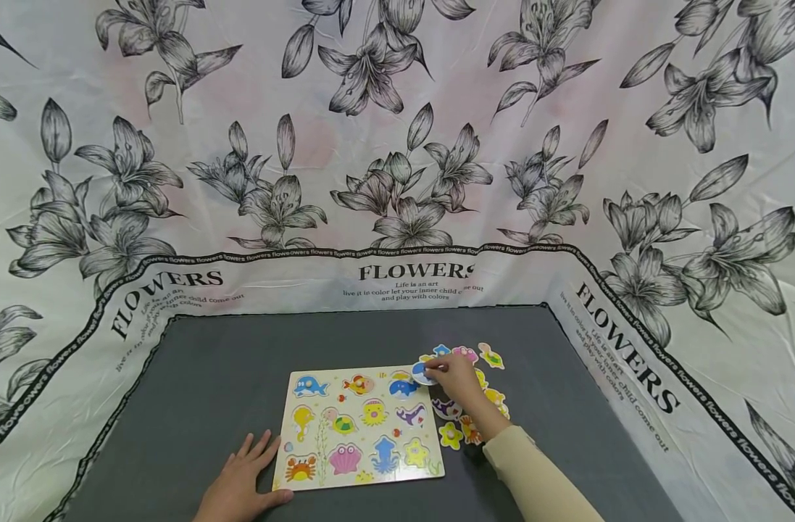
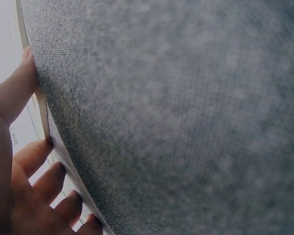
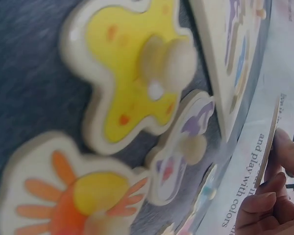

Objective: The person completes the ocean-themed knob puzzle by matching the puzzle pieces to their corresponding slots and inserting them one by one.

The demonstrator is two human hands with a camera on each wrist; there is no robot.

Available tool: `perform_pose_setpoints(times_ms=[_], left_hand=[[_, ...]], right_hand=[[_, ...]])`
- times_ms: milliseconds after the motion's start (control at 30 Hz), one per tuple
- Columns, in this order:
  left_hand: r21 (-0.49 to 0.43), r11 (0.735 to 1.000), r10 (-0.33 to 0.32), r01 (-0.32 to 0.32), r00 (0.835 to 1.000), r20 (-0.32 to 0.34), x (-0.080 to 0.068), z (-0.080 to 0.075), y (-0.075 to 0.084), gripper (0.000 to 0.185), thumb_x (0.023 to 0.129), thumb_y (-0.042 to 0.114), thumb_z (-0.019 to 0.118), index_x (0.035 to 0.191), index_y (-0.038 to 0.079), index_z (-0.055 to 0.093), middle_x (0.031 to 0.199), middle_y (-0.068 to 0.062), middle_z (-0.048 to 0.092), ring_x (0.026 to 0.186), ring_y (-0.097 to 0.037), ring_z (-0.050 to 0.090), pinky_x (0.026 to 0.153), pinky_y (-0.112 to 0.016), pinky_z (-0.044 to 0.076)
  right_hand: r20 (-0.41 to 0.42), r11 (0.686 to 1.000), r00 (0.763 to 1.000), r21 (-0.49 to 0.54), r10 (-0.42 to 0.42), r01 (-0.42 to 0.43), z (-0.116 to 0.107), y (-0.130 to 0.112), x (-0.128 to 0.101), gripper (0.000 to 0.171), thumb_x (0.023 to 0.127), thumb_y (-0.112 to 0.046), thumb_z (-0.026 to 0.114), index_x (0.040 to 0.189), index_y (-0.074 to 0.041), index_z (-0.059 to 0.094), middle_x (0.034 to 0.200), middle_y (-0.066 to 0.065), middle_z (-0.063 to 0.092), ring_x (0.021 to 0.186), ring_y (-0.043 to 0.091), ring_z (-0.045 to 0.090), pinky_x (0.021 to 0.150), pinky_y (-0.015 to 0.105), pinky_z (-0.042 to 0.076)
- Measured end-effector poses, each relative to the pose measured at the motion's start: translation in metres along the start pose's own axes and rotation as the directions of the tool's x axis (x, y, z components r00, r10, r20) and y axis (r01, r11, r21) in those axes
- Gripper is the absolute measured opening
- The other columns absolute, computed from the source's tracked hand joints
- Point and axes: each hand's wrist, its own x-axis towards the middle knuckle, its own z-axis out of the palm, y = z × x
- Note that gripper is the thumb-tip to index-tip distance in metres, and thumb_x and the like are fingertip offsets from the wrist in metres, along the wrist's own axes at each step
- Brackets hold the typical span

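Observation:
A pale puzzle board (image 1: 430,428) with sea-animal pictures lies on the dark table. At its lower left corner my left hand (image 1: 243,478) touches the edge, fingers spread and thumb along the near side. My right hand (image 1: 459,380) pinches a blue-and-white puzzle piece (image 1: 420,373) over the board's upper right corner, beside the whale picture. In the right wrist view this piece (image 3: 269,142) shows nearly edge-on between thumb and fingers. Below that hand lie a yellow star piece (image 3: 132,73), a crab piece (image 3: 78,196) and a purple-marked piece (image 3: 181,152), each with a round knob.
More loose pieces lie right of the board, among them a turtle piece (image 1: 491,356) and a pink piece (image 1: 464,353), some partly hidden by my right arm. Flower-printed cloth (image 1: 410,283) rises behind the grey tabletop (image 1: 227,355) and along its sides.

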Motion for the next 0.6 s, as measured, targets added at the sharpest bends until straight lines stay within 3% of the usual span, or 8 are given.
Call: perform_pose_setpoints(times_ms=[267, 433, 600], left_hand=[[0.0, 1.0, -0.003, 0.003, 1.0, 0.003, 0.002, 0.0, -0.002, 0.112, 0.065, 0.069, 0.082, 0.153, 0.012, 0.045, 0.161, -0.02, 0.035, 0.149, -0.054, 0.017, 0.116, -0.076, 0.018], [-0.001, 1.0, 0.019, -0.019, 1.0, 0.0, 0.001, 0.0, -0.004, 0.11, 0.066, 0.068, 0.081, 0.153, 0.01, 0.046, 0.16, -0.02, 0.036, 0.149, -0.054, 0.018, 0.115, -0.077, 0.018], [0.008, 1.0, 0.018, -0.018, 1.0, -0.004, 0.002, 0.001, -0.004, 0.111, 0.066, 0.068, 0.082, 0.153, 0.01, 0.045, 0.16, -0.02, 0.037, 0.149, -0.054, 0.019, 0.115, -0.077, 0.018]], right_hand=[[0.017, 0.996, 0.997, 0.051, -0.071, 0.07, 0.005, -0.012, 0.003, 0.012, 0.089, -0.012, 0.079, 0.101, -0.009, 0.081, 0.097, 0.005, 0.075, 0.075, 0.013, 0.06, 0.065, 0.025, 0.057], [0.036, 0.997, 0.998, 0.065, -0.048, 0.046, 0.009, -0.018, 0.002, 0.012, 0.089, -0.012, 0.078, 0.101, -0.009, 0.081, 0.096, 0.004, 0.074, 0.077, 0.013, 0.062, 0.069, 0.028, 0.059], [0.036, 0.996, 0.996, 0.049, -0.082, 0.081, 0.015, -0.023, 0.004, 0.012, 0.088, -0.012, 0.079, 0.1, -0.008, 0.081, 0.095, 0.006, 0.075, 0.075, 0.012, 0.062, 0.065, 0.027, 0.056]])
